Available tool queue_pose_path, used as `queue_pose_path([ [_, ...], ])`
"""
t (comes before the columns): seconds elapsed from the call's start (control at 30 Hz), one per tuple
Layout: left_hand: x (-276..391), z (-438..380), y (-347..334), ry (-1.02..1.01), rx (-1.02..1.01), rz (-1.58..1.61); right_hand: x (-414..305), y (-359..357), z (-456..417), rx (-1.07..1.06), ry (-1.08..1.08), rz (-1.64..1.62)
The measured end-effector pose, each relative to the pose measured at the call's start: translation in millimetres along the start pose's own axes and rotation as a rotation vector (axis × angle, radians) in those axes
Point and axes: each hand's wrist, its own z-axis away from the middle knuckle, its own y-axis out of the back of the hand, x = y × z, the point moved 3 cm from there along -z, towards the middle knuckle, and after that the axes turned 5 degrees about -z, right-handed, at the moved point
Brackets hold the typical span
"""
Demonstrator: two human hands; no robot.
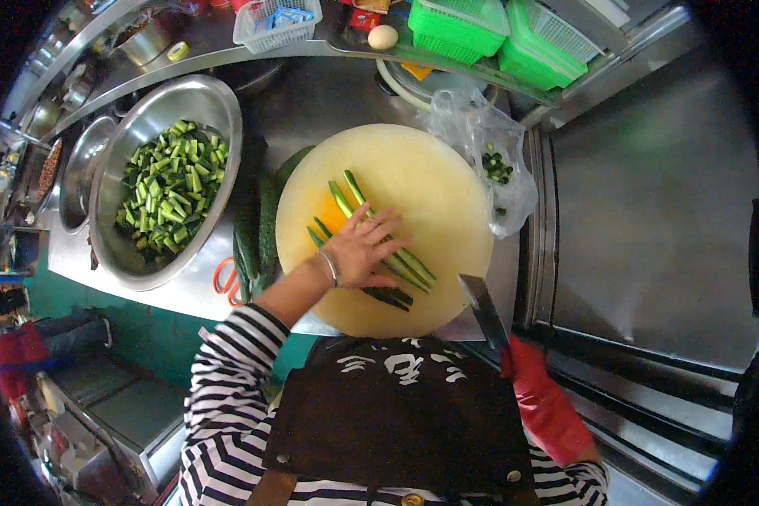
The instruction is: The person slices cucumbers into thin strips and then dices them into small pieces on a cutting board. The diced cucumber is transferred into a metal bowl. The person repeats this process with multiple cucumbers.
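Long cucumber strips (411, 269) lie slantwise on a round, pale yellow cutting board (446, 190). Over their middle, fingers spread, is my bare left hand (367, 248); whether it presses on them I cannot tell. My right hand (515, 357), in a red glove, grips a cleaver (484, 310) beside the board's lower right edge, its blade pointing up and left. Whole cucumbers (267, 228) lie to the left of the board. Farther left, a large steel bowl (231, 120) holds many cut cucumber pieces (171, 190).
Orange-handled scissors (228, 281) lie between bowl and cucumbers. A plastic bag (512, 136) with cucumber ends touches the board's right side. Behind stand a lidded pot (405, 85) and a shelf with an egg (382, 37), green baskets (458, 31) and a white basket (278, 38).
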Motion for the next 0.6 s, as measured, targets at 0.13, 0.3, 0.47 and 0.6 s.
queue_pose_path([
  [0.13, -25.5, 6.9, 2.5, -0.196, -0.313, -0.093, 78.1, -45.9, -7.2, 0.253, -0.004, -0.372],
  [0.3, -23.1, 27.0, -11.6, -0.055, -0.106, -0.137, 11.9, -33.0, -7.8, 0.178, -0.05, -0.521],
  [0.47, 7.1, 14.1, -27.4, 0.585, 0.012, -0.302, -57.7, -7.0, -43.4, 0.341, 0.187, -0.109],
  [0.6, 29.0, -10.7, -33.3, 0.828, 0.054, -0.214, -74.1, 0.9, -105.7, 0.353, 0.239, 0.212],
])
